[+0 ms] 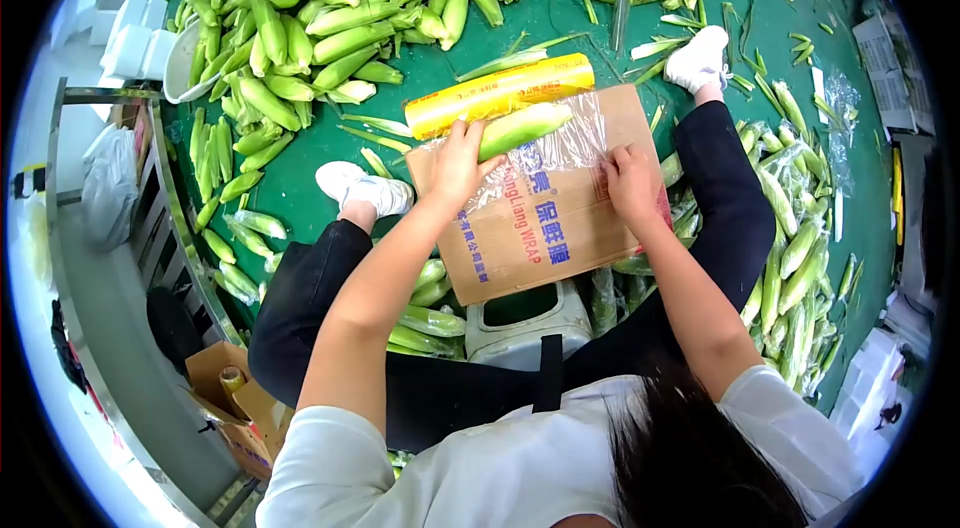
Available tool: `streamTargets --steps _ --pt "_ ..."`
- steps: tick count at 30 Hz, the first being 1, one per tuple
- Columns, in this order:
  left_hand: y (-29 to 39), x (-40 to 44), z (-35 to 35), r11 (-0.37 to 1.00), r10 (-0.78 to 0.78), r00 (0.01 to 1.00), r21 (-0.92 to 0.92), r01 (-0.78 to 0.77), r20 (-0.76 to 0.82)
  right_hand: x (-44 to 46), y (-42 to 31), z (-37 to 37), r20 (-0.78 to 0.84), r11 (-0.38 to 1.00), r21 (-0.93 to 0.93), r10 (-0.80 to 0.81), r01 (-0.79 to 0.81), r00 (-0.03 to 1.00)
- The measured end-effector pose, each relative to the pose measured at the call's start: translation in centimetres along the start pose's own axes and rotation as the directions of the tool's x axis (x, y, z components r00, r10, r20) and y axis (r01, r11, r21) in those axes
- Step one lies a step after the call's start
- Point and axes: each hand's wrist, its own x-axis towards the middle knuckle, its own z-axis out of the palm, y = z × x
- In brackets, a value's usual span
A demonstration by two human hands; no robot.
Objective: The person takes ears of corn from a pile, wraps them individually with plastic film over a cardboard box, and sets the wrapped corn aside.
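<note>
A green corn cob (522, 128) lies on clear film over a flat cardboard sheet (500, 238) with printed lettering. At its left end, my left hand (460, 166) has its fingers pressed against the cob. Over the right part of the sheet, my right hand (632, 186) has its fingers drawn together at the edge of the clear film (588, 133); how much film they pinch is too small to tell. A yellow roll of wrap (500, 95) rests along the sheet's far edge, just beyond the cob.
A large heap of corn (350, 8) covers the far floor beside a white basin (185, 68). Wrapped cobs (800, 258) lie at the right, others at the left. A grey stool (528, 333) stands under the sheet. An open carton (235, 398) sits lower left.
</note>
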Motion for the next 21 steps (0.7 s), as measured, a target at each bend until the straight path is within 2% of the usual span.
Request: streamTargets --steps 1,2,3,4,5,7,8,9,10,11,12,13,15,17,19,20,21 --pt "0.2 -0.2 0.2 1.0 -0.002 1.0 0.01 0.002 0.018 0.1 1.0 0.6 0.007 0.912 0.404 0.069 -0.066 0.998" --pt "0.3 -0.4 0.2 1.0 -0.002 0.999 0.022 0.001 0.037 0.5 2.7 2.0 0.041 0.662 0.74 0.13 -0.118 0.991" --pt "0.4 -0.5 -0.1 0.999 -0.003 0.999 0.036 0.001 0.053 1.1 3.2 2.7 0.097 0.295 0.945 0.165 -0.143 0.981" --pt "1.3 -0.4 -1.2 0.989 -0.005 0.994 0.148 -0.011 0.106 1.8 1.8 0.1 0.114 0.119 0.985 0.093 -0.125 0.989" --pt "1.6 -0.2 -1.4 0.983 0.02 0.995 0.182 -0.038 0.097 2.1 -0.4 -1.7 0.017 0.15 0.989 0.004 -0.017 1.0" --pt "2.0 0.2 -1.1 0.964 0.071 0.993 0.248 -0.092 0.093 4.2 -4.8 -1.3 -0.135 0.317 0.931 -0.161 0.181 0.978" --pt "2.3 0.7 -0.7 0.964 0.036 0.992 0.258 -0.066 0.118 5.0 -6.0 -0.6 -0.207 0.541 0.762 -0.316 0.355 0.926" --pt "2.6 0.8 -0.7 0.958 0.101 0.995 0.268 -0.104 0.027 5.7 -7.1 0.4 -0.222 0.682 0.516 -0.478 0.518 0.85" --pt "2.7 0.5 -0.8 0.949 0.163 0.985 0.282 -0.141 -0.058 5.9 -7.9 1.4 -0.178 0.724 0.224 -0.627 0.652 0.758" --pt "2.5 0.4 -1.3 0.937 0.229 0.963 0.302 -0.178 -0.144 6.3 -8.2 2.0 -0.216 0.718 0.236 -0.619 0.655 0.755" --pt "2.0 -0.7 -2.2 0.946 0.265 0.951 0.235 -0.224 -0.16 6.7 -8.1 2.5 -0.25 0.71 0.246 -0.611 0.66 0.751" --pt "0.8 -2.5 -1.9 0.954 0.272 0.953 0.172 -0.248 -0.135 7.0 -8.0 2.8 -0.283 0.703 0.253 -0.603 0.664 0.746" --pt "-1.6 -6.5 -0.9 0.954 0.298 0.951 0.032 -0.297 -0.077 7.1 -8.5 2.1 -0.219 0.692 0.176 -0.666 0.7 0.713" --pt "-2.4 -7.4 0.0 0.982 0.186 0.979 0.036 -0.184 -0.088 8.2 -8.3 2.2 -0.163 0.655 0.079 -0.735 0.751 0.658" --pt "-2.1 -6.9 1.1 0.999 0.041 0.988 0.032 -0.036 -0.149 9.1 -8.2 2.5 -0.104 0.657 0.045 -0.746 0.753 0.657" --pt "-2.3 -6.3 1.6 0.997 0.033 0.982 0.071 -0.02 -0.187 9.1 -8.3 2.0 -0.082 0.661 0.045 -0.745 0.749 0.662" --pt "-2.7 -5.8 1.4 0.993 0.111 0.98 0.069 -0.1 -0.166 9.0 -8.4 1.4 -0.059 0.661 0.041 -0.747 0.749 0.662"
